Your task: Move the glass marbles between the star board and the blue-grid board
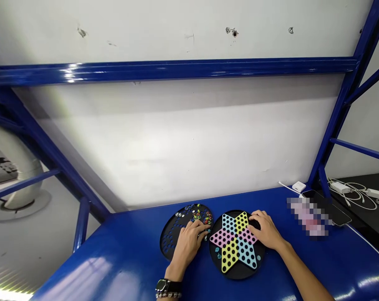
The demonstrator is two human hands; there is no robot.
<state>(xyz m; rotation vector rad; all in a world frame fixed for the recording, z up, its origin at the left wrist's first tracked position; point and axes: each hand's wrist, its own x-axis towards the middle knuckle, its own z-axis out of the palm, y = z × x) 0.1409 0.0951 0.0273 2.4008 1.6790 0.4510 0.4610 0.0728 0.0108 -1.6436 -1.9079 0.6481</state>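
My left hand [187, 244] lies over a round black board with holes [169, 238], its fingertips among the small glass marbles [197, 215] heaped at the board's far side. Whether those fingers hold a marble is hidden. A black round Chinese checkers board [237, 267] sits just to the right, carrying a star in pink, yellow and blue with black holes. My right hand [266, 230] rests with fingers apart on the star's upper right part, holding nothing. A few marbles lie loose on the black rim near the star's points.
Both boards stand on a glossy blue table [114, 267] with a blue metal frame [176, 70] and a white wall behind. A smartphone [336, 213], a white adapter [298, 187] and a blurred patch lie at the right. Further right, white chargers and cables lie on a black surface.
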